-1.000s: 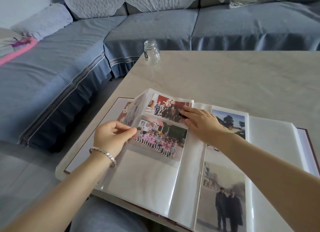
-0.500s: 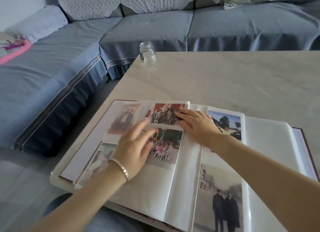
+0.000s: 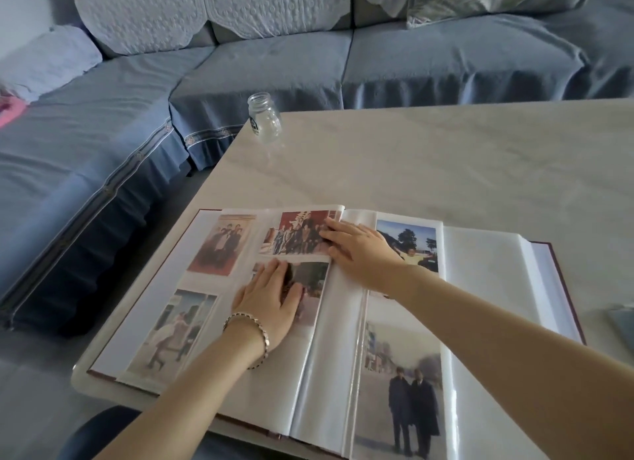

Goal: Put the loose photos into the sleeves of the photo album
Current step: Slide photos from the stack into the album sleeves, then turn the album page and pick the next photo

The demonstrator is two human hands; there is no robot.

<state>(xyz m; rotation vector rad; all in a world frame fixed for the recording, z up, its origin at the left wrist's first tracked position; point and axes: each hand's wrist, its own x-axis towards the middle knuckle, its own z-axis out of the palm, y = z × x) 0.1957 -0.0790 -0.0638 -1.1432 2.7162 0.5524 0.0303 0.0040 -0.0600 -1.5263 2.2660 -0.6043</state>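
Clear plastic sleeves gleam across the photo album [image 3: 487, 271], which lies open at the near left corner of the pale stone-look table [image 3: 446, 168]. Both hands lie flat with straight fingers, gripping nothing. The left hand [image 3: 271, 301] presses the lower photo [image 3: 312, 281] of the inner column, and the right hand [image 3: 360, 250] presses the red-backed group photo [image 3: 298, 233] by the spine, likely to flatten the leaf and seat the prints. The left palm hides much of its photo. The album's near edge is cut off. No loose photos show, and a grey thing [image 3: 622, 322] at the table's right edge is too cropped to name.
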